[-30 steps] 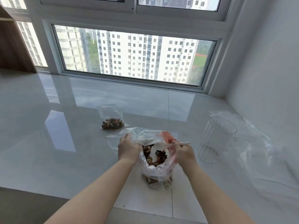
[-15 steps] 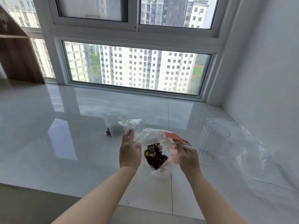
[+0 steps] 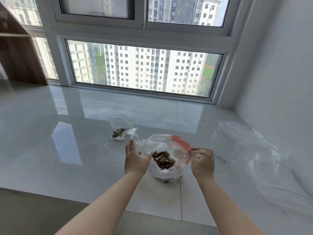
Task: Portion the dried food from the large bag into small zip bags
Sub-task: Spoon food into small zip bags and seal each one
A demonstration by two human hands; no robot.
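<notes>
On the glossy pale tiled surface [image 3: 50,150] below the window [image 3: 144,68], a large bag [image 3: 166,170] of thin, crinkled clear plastic is stood upright with its mouth pulled wide. A heap of lumpy brown and tan dried food [image 3: 163,159] is seen inside it, and a soft red-orange strip [image 3: 180,144] is carried along its far rim. The left edge of the mouth is gripped by the left hand [image 3: 134,161], whose fingers are curled onto the film. A small white plastic scoop [image 3: 179,153], with a round bowl and a straight slim handle, is pinched between thumb and fingertips of the right hand [image 3: 202,164]; its bowl is held just over the opening, to the right of the food. Whether anything lies in the bowl cannot be told.

Behind the left hand, a small zip bag [image 3: 121,128] of clear film is laid on the tiles, with a little dark dried food gathered at its bottom. To the right, a clear ribbed cylindrical cup [image 3: 223,148] is stood upright, and loose wrinkled transparent plastic sheeting [image 3: 264,158] is spread beside and behind it, near the white wall [image 3: 279,65].
</notes>
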